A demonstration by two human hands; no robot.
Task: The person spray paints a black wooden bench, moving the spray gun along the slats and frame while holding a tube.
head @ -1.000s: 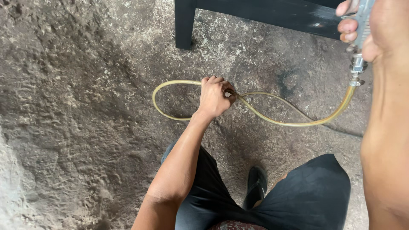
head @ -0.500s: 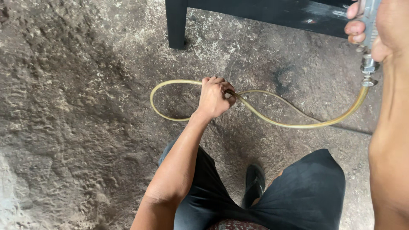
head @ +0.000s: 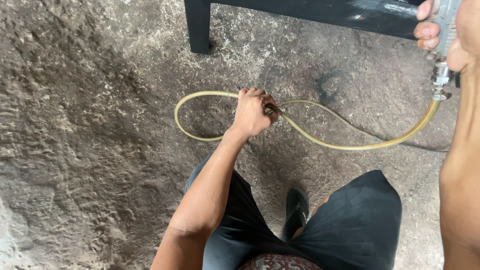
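Note:
A yellow hose (head: 345, 146) lies looped on the rough ground. My left hand (head: 252, 111) reaches down and is closed around it where the loop crosses itself. Left of that hand the hose forms a round loop (head: 181, 125). To the right it curves up to a metal fitting (head: 441, 80) under a grey tool handle (head: 445, 20) that my right hand (head: 445, 32) grips at the top right edge. Most of that tool is out of frame.
A dark metal frame (head: 320, 12) with one leg (head: 198, 27) stands on the ground at the top. My dark-trousered legs and a black shoe (head: 296, 212) fill the bottom centre. The ground is uneven, rough and grey-brown.
The view has shifted slightly, so the frame leg and hose sit a little further left. Both hands keep their hold; the hose loop looks unchanged.

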